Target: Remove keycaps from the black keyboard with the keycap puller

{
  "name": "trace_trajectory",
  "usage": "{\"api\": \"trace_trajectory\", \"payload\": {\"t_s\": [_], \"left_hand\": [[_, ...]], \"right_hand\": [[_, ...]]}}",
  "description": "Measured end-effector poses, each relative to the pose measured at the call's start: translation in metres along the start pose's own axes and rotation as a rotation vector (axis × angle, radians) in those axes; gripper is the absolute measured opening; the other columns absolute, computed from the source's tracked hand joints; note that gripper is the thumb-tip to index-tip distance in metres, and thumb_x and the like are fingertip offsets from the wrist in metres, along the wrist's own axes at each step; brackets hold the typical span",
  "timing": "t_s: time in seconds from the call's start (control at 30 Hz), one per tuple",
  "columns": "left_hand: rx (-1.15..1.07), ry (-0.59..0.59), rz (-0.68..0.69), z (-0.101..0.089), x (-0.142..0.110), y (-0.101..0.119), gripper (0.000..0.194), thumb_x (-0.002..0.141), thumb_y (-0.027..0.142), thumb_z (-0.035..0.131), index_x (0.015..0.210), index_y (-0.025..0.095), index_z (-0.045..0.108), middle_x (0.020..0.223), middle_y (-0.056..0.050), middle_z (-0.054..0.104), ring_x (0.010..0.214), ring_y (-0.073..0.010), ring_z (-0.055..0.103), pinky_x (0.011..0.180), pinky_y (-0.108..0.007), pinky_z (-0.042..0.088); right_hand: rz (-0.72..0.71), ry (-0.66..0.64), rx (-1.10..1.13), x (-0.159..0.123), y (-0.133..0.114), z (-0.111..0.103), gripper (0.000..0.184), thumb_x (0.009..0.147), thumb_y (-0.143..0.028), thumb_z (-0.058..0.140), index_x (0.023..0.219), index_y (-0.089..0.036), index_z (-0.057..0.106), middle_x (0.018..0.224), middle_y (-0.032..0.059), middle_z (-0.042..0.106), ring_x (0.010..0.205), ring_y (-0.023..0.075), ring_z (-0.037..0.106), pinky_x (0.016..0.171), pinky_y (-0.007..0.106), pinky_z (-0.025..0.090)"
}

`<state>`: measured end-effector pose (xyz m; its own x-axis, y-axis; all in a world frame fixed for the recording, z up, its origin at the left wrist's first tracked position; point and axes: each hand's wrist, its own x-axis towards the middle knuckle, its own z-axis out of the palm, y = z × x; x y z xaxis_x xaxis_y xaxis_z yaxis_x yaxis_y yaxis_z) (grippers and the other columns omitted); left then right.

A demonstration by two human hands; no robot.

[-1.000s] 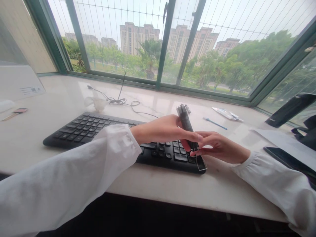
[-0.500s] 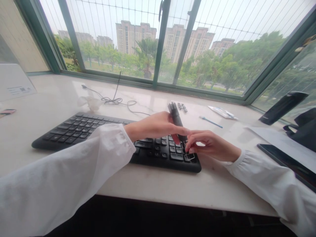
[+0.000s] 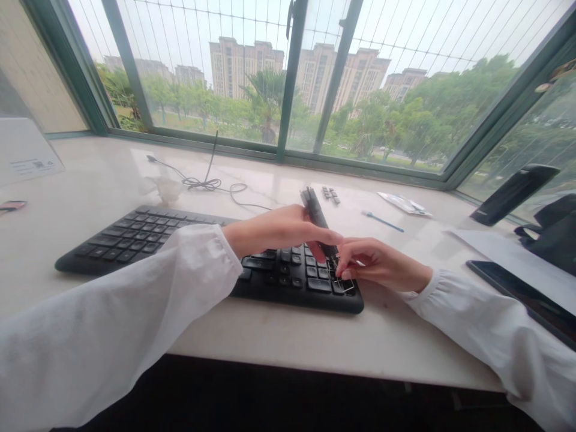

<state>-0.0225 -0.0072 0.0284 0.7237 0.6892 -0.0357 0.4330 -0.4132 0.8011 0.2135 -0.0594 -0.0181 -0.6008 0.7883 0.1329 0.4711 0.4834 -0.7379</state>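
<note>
A black keyboard (image 3: 288, 294) lies in front of me. My left hand (image 3: 288, 231) is closed around the dark handle of a keycap puller (image 3: 316, 211), which is tilted with its thick end up and away. Thin wire loops come out of its low end, over the number keys at the keyboard's right end. At those wires is my right hand (image 3: 366, 264), thumb and fingertips pinched together on them. The fingertips partly hide the wires and the keys beneath.
Several loose keycaps (image 3: 330, 195) lie behind the keyboard. Right of them are a blue thin brush (image 3: 382, 221) and a white packet (image 3: 404, 204). A coiled cable (image 3: 204, 183) runs behind; a phone (image 3: 517, 294) and paper (image 3: 517, 258) lie right.
The view has shifted slightly, so everything sits a little further left. Both hands keep their hold on the keycap puller, with hardly any movement at the wires.
</note>
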Motion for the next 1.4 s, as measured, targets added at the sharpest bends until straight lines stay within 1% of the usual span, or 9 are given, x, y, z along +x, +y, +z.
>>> {"api": "trace_trajectory", "payload": {"t_s": [0.07, 0.27, 0.37, 0.63, 0.8, 0.87, 0.97, 1.17, 1.4], "left_hand": [[-0.009, 0.001, 0.004, 0.0, 0.0, 0.0, 0.04, 0.073, 0.057, 0.067, 0.066, 0.019, 0.077, 0.053, 0.002, 0.043, 0.053, -0.0117, 0.034, 0.052, -0.029, 0.022], [-0.15, -0.032, 0.061, 0.005, 0.0, 0.003, 0.036, 0.075, 0.052, 0.068, 0.075, 0.017, 0.077, 0.062, -0.001, 0.062, 0.06, -0.0126, 0.047, 0.055, -0.026, 0.028], [-0.189, -0.042, 0.072, 0.007, 0.0, 0.003, 0.035, 0.075, 0.051, 0.068, 0.077, 0.017, 0.076, 0.064, -0.001, 0.066, 0.06, -0.0121, 0.049, 0.055, -0.025, 0.03], [-0.051, 0.014, 0.101, 0.008, 0.0, 0.0, 0.044, 0.077, 0.058, 0.064, 0.067, 0.016, 0.075, 0.051, 0.001, 0.052, 0.046, -0.008, 0.03, 0.045, -0.028, 0.018], [-0.062, 0.001, 0.213, 0.012, 0.002, -0.002, 0.043, 0.084, 0.056, 0.058, 0.081, 0.017, 0.075, 0.072, -0.002, 0.068, 0.058, -0.0098, 0.05, 0.051, -0.023, 0.03], [-0.058, 0.011, 0.239, 0.014, 0.002, -0.001, 0.043, 0.085, 0.056, 0.058, 0.083, 0.016, 0.073, 0.077, -0.003, 0.07, 0.064, -0.0115, 0.056, 0.054, -0.022, 0.034], [-0.023, 0.029, 0.235, 0.014, 0.001, 0.0, 0.044, 0.083, 0.057, 0.06, 0.086, 0.014, 0.071, 0.075, -0.004, 0.068, 0.058, -0.0114, 0.056, 0.05, -0.021, 0.035], [-0.038, -0.014, 0.202, 0.014, 0.0, 0.001, 0.047, 0.084, 0.057, 0.059, 0.103, 0.014, 0.066, 0.078, -0.004, 0.068, 0.05, -0.0104, 0.056, 0.046, -0.02, 0.038], [-0.026, -0.047, 0.164, 0.014, -0.004, 0.006, 0.045, 0.085, 0.057, 0.057, 0.103, 0.017, 0.062, 0.078, -0.003, 0.069, 0.048, -0.0105, 0.056, 0.045, -0.02, 0.035]], "right_hand": [[-0.003, -0.011, -0.004, 0.001, -0.001, 0.0, 0.026, 0.085, -0.038, 0.069, 0.075, -0.014, 0.067, 0.076, 0.0039, 0.065, 0.067, 0.0119, 0.053, 0.059, 0.025, 0.039], [-0.022, -0.052, -0.03, 0.001, -0.004, -0.002, 0.026, 0.087, -0.037, 0.067, 0.075, -0.014, 0.066, 0.078, 0.0046, 0.065, 0.07, 0.0122, 0.056, 0.062, 0.024, 0.042], [-0.03, -0.064, -0.075, 0.001, -0.007, -0.003, 0.027, 0.088, -0.038, 0.066, 0.077, -0.014, 0.067, 0.078, 0.0049, 0.065, 0.07, 0.0123, 0.056, 0.061, 0.024, 0.042], [-0.018, -0.067, -0.109, -0.002, -0.012, -0.006, 0.025, 0.086, -0.038, 0.067, 0.08, -0.014, 0.069, 0.082, 0.0063, 0.067, 0.07, 0.0122, 0.057, 0.06, 0.024, 0.045], [-0.056, -0.109, -0.102, -0.003, -0.015, -0.011, 0.021, 0.089, -0.034, 0.065, 0.088, -0.015, 0.072, 0.086, 0.0068, 0.066, 0.075, 0.0128, 0.059, 0.067, 0.024, 0.047], [-0.069, -0.117, -0.101, -0.004, -0.016, -0.013, 0.02, 0.091, -0.032, 0.062, 0.092, -0.016, 0.074, 0.088, 0.0073, 0.066, 0.078, 0.0134, 0.06, 0.068, 0.025, 0.047], [-0.076, -0.107, -0.123, -0.004, -0.017, -0.013, 0.021, 0.092, -0.031, 0.06, 0.092, -0.016, 0.074, 0.086, 0.0068, 0.066, 0.076, 0.013, 0.06, 0.069, 0.025, 0.047], [-0.067, -0.04, -0.165, -0.005, -0.017, -0.01, 0.023, 0.091, -0.036, 0.061, 0.095, -0.015, 0.071, 0.089, 0.0069, 0.068, 0.079, 0.0148, 0.06, 0.071, 0.027, 0.047], [-0.11, -0.037, -0.209, -0.003, -0.02, -0.007, 0.019, 0.091, -0.033, 0.061, 0.085, -0.015, 0.066, 0.08, 0.0037, 0.066, 0.069, 0.0118, 0.055, 0.066, 0.025, 0.046]]}}
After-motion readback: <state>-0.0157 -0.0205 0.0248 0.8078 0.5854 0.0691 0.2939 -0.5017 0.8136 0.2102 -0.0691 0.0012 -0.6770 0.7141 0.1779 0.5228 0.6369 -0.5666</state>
